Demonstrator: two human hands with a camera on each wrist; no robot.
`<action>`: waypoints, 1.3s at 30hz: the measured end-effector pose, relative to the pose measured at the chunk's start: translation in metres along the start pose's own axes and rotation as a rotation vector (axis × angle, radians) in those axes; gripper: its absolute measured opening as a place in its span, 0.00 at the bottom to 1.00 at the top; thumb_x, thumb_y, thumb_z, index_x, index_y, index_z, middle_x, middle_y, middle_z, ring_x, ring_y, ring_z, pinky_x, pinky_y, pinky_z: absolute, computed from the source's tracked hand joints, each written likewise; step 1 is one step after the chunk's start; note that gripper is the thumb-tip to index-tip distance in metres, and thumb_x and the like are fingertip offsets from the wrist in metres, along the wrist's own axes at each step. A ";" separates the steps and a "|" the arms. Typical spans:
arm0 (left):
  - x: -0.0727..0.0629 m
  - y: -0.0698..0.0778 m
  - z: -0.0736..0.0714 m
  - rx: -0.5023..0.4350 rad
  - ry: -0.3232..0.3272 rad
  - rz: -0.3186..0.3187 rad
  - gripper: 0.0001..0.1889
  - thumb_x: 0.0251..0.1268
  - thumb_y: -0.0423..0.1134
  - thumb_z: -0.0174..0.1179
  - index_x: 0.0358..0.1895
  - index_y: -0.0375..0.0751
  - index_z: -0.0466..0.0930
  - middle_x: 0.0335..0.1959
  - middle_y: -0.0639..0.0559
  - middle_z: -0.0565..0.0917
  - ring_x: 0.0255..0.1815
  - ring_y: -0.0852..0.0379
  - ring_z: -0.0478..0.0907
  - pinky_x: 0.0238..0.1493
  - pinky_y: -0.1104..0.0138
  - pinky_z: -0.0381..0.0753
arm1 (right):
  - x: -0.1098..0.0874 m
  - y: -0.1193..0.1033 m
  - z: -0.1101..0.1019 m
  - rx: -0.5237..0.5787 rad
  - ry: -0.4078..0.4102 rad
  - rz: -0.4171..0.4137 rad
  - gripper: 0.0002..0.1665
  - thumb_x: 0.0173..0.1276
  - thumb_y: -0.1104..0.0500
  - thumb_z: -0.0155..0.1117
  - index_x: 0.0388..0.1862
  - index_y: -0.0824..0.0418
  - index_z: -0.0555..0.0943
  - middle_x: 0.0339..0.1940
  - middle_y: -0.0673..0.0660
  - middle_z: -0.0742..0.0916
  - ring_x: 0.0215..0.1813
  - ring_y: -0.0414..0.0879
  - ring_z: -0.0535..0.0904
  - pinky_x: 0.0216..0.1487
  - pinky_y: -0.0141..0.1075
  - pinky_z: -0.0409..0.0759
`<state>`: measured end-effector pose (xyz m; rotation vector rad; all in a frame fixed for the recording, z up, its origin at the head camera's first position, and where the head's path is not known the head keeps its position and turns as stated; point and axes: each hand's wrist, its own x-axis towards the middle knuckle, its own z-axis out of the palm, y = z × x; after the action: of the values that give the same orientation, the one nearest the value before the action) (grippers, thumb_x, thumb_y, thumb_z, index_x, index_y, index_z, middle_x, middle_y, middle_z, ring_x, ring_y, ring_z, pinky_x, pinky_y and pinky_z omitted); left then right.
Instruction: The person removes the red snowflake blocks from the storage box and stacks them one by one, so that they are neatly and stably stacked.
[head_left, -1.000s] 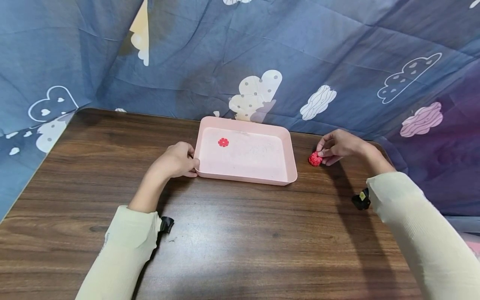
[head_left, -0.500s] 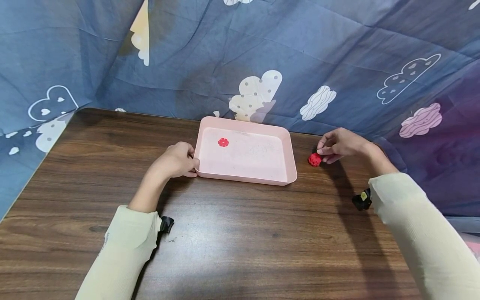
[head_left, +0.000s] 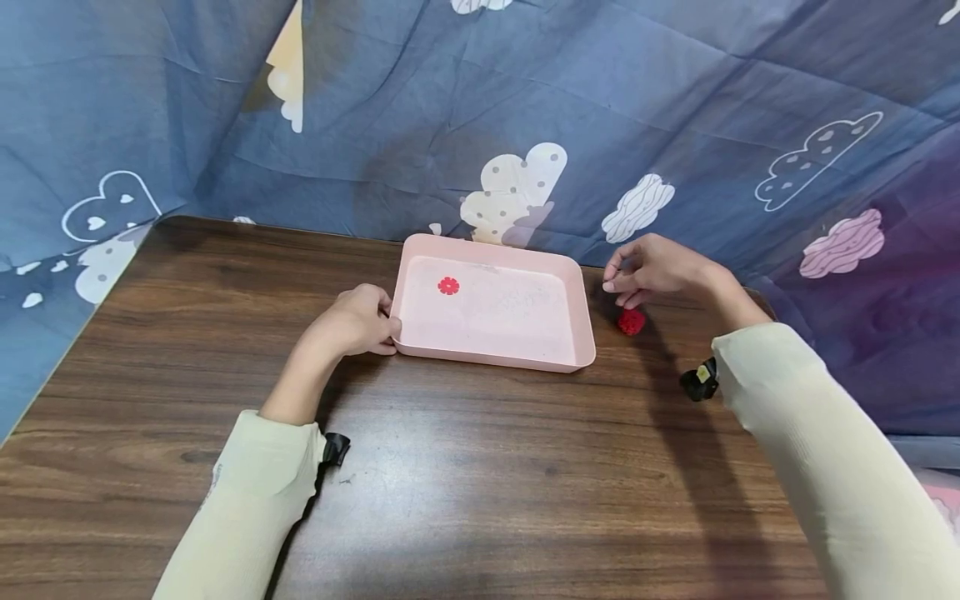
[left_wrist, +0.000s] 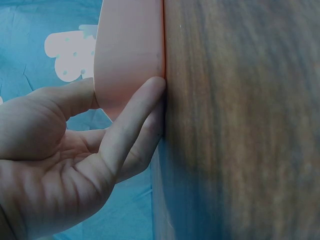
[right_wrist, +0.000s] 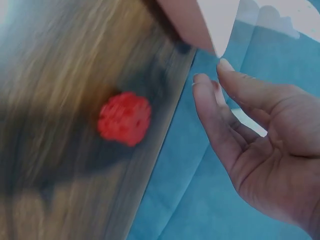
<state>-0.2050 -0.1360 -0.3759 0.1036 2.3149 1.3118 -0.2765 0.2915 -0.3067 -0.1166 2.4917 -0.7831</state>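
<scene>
A shallow pink tray (head_left: pixel 480 357) stands near the back of the table, with one red flower-shaped disc (head_left: pixel 448 286) flat on its floor at the left. My left hand (head_left: pixel 358 321) grips the tray's left wall near its front corner. The left wrist view shows thumb and fingers on opposite sides of that pink wall (left_wrist: pixel 131 45). Right of the tray sits a small pile of red notched discs (right_wrist: pixel 125 119). My right hand (head_left: pixel 651 268) hovers just behind the pile, close to the tray's right edge. Its thumb and fingertips are slightly apart, with nothing visible between them.
The dark wood table (head_left: pixel 480 467) ends at a blue curtain (head_left: pixel 360 108) printed with clouds, right behind the tray. The right arm's shadow falls across the table's right side. A black wrist camera (head_left: pixel 699 381) hangs by the right cuff.
My right hand has let go of the red discs and moved up and left toward the tray, leaving the pile on the table. My left hand has stayed on the tray.
</scene>
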 end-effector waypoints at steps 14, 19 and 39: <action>0.002 -0.001 -0.002 0.012 0.010 -0.012 0.11 0.68 0.24 0.52 0.49 0.23 0.77 0.45 0.32 0.85 0.32 0.58 0.89 0.43 0.68 0.97 | 0.027 -0.061 0.021 -0.038 -0.052 -0.089 0.12 0.74 0.68 0.69 0.52 0.73 0.83 0.37 0.61 0.89 0.38 0.49 0.91 0.43 0.43 0.98; 0.003 -0.002 -0.002 0.012 0.012 -0.013 0.10 0.68 0.25 0.52 0.49 0.23 0.77 0.44 0.33 0.84 0.32 0.58 0.89 0.43 0.68 0.97 | 0.037 -0.084 0.030 -0.087 -0.066 -0.142 0.11 0.72 0.67 0.72 0.50 0.71 0.84 0.34 0.60 0.89 0.35 0.47 0.91 0.42 0.42 0.98; 0.003 -0.001 -0.001 0.003 0.010 -0.020 0.08 0.70 0.24 0.53 0.48 0.24 0.76 0.46 0.31 0.84 0.32 0.57 0.90 0.43 0.67 0.97 | 0.087 -0.137 0.083 -0.176 -0.197 -0.219 0.18 0.70 0.67 0.74 0.57 0.69 0.85 0.40 0.57 0.87 0.37 0.43 0.86 0.44 0.35 0.96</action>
<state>-0.2080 -0.1359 -0.3774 0.0756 2.3202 1.3018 -0.3187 0.1158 -0.3285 -0.5116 2.3801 -0.6035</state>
